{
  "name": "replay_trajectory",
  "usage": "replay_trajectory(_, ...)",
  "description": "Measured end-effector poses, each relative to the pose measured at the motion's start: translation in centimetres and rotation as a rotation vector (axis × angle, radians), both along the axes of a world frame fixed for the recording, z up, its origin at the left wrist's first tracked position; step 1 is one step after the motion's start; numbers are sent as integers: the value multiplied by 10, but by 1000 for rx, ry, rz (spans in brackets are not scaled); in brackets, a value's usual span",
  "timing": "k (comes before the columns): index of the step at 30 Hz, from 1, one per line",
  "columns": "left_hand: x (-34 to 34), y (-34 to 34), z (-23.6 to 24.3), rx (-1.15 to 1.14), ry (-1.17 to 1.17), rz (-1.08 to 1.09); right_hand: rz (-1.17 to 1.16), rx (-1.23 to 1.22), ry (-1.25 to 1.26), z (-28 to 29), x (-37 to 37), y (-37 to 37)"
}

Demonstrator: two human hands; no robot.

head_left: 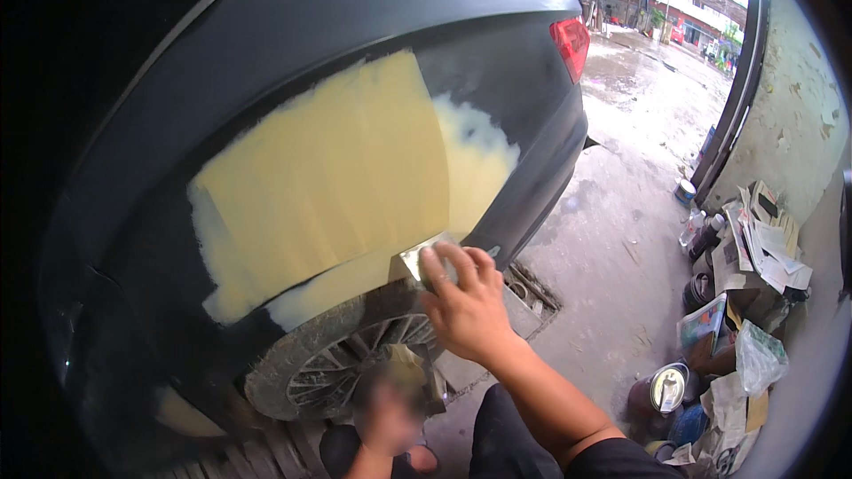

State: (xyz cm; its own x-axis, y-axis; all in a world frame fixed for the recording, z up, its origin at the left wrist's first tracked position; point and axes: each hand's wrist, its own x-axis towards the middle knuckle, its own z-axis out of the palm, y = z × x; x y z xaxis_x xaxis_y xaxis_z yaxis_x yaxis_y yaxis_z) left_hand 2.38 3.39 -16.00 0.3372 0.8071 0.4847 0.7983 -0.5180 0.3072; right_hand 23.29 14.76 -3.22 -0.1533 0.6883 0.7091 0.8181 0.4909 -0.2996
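A dark car's rear side panel (133,213) has a broad pale-yellow patch of filler (319,168) above its wheel (315,371). My right hand (461,297) grips a thin metal spreader (415,253), with its blade on the patch's lower edge at the wheel arch. Lower down, in front of the tyre, my blurred left hand (383,426) is closed round a board or plate with a lump of yellowish filler (405,359) on it; its exact shape is unclear.
At the right wall (790,106) lie a pile of papers (768,239), a round metal can (657,395), bottles (701,235) and plastic bags (759,355). A grated floor drain (532,297) is beside the wheel. A wet yard (639,62) shows beyond the car's tail light (570,46).
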Motion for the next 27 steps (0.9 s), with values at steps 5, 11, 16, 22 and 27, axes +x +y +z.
replay_trajectory(5,4,2,15,118,-5,11,-90,166,46,64,41,54)
replay_trajectory(11,-5,0,7,60,-78,-12,-41,172,-55,150,62,108)
replay_trajectory(16,-3,3,17,-50,-118,28,-26,155,-102,174,50,114)
replay_trajectory(22,1,5,40,52,-22,10,11,91,-144,153,42,98)
replay_trajectory(27,-10,9,17,-25,23,36,60,68,-126,115,44,77)
